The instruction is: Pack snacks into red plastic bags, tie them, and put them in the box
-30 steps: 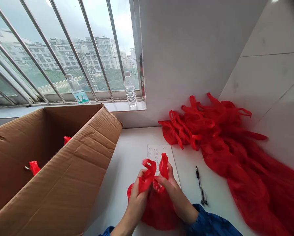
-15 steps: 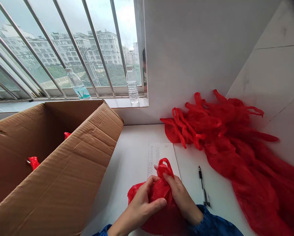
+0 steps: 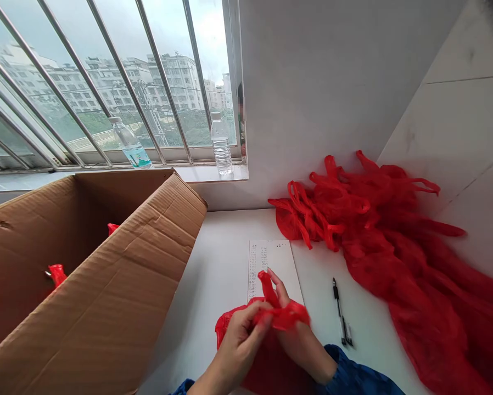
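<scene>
Red bag in two hands, at a white table

Window: one, barred, with buildings and greenery beyond the glass.
Table: white, bare between box and wall.
Cardboard box: one, brown, open at the top, at the left; two pieces of red plastic show inside.
Pile of bags: red, thin, loops uppermost, spread along the wall at the right.
Red bag: one, bulging, at the near middle, between box and pile, covering the lower part of the paper.
Sleeves: dark blue, at both wrists.
Paper: one sheet, flat on the table, printed in columns; wording too small to read.
Left hand: thumb and fingers pinching the bag's gathered top.
Right hand: fingers partly extended behind the top, a red strip across it; whether it grips cannot be told.
Bottles: two, clear, on the windowsill; one labelled and tilted, one plain and upright.
Pen: one, black and clear, right of the paper.
</scene>
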Demonstrator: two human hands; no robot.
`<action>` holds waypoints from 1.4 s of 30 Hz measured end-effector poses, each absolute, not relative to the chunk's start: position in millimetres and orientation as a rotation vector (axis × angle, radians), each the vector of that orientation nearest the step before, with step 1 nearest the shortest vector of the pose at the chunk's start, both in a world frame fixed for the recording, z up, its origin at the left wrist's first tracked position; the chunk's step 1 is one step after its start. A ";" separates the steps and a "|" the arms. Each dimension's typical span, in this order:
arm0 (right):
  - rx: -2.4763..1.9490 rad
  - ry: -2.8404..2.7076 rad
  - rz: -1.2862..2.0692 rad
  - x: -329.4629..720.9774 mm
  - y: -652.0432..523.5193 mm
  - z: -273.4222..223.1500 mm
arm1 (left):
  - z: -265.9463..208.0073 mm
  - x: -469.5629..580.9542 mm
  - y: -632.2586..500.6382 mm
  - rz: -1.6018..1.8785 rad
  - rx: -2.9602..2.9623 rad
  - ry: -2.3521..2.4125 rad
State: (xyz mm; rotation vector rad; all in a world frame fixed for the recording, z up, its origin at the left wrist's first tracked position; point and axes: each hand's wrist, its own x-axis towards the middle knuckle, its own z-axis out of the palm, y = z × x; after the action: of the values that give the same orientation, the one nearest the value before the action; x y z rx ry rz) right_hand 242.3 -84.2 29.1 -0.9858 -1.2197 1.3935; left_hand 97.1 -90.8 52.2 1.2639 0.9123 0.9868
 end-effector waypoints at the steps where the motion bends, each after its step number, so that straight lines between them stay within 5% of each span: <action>1: -0.990 -1.345 1.377 245.3 -86.1 31.4 | 52.6 96.5 -90.6 0.957 1.348 0.931; 6: -0.891 -1.632 1.428 255.5 -88.7 47.2 | 53.6 92.2 -84.6 0.958 1.305 1.002; 13: -0.849 -1.124 1.596 250.8 -84.6 50.2 | 54.6 88.2 -81.8 0.856 0.746 0.806; 23: -1.027 -1.673 0.615 259.1 -79.7 37.6 | 59.1 82.0 -79.7 0.920 0.637 0.819; 29: -1.004 -1.687 0.424 253.9 -86.8 23.8 | 66.4 82.7 -85.1 0.730 0.822 0.823; 42: -1.027 -1.818 0.928 294.0 -83.0 58.6 | 65.9 66.9 -71.9 1.057 1.081 1.054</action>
State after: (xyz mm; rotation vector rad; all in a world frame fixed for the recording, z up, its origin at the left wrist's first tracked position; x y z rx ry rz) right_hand 294.0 -83.0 58.6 -1.0273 -1.8183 0.9281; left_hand 66.9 -71.9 65.9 1.0815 1.0537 1.0566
